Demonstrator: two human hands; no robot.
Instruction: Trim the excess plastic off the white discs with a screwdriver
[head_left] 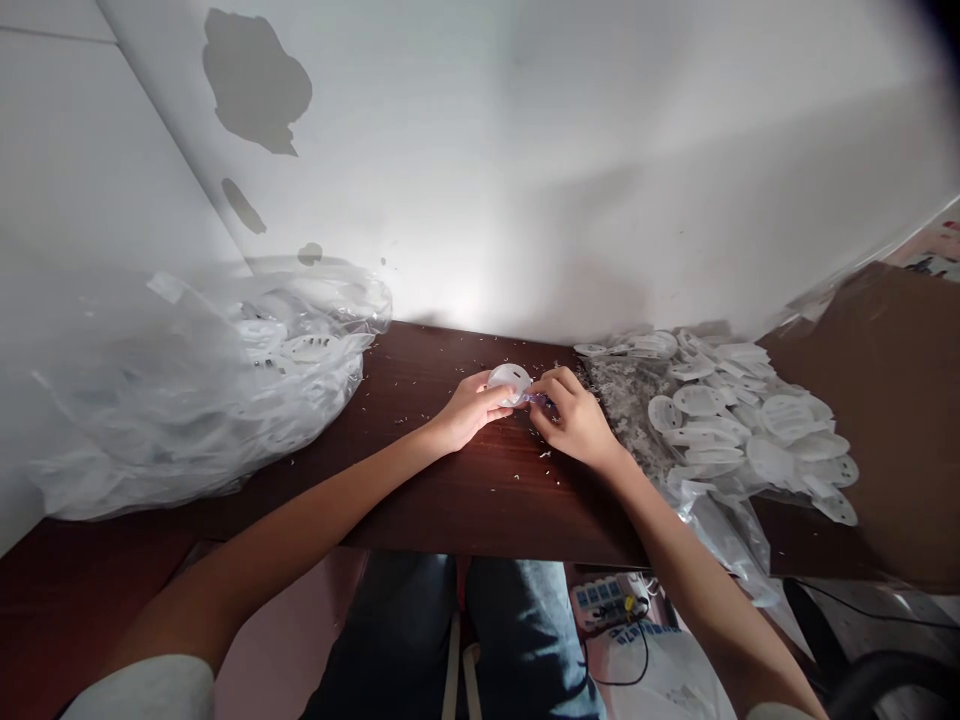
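Note:
Over the middle of the dark wooden table, my left hand (469,412) pinches a round white plastic disc (507,376) that has small slots in it. My right hand (570,418) is closed around a small purple object (537,399), its tip against or very near the disc's right edge. The fingers cover most of the purple object, so its kind does not show. Beyond my right hand lies a pile of similar white discs (784,420), with small white scraps (626,400) heaped beside it.
A large clear plastic bag (187,410) with white pieces in it fills the table's left side. Tiny white bits dot the tabletop (450,500). Brown cardboard (892,400) stands at the right. Below the front edge are a power strip (600,603) and cables. A white wall rises behind.

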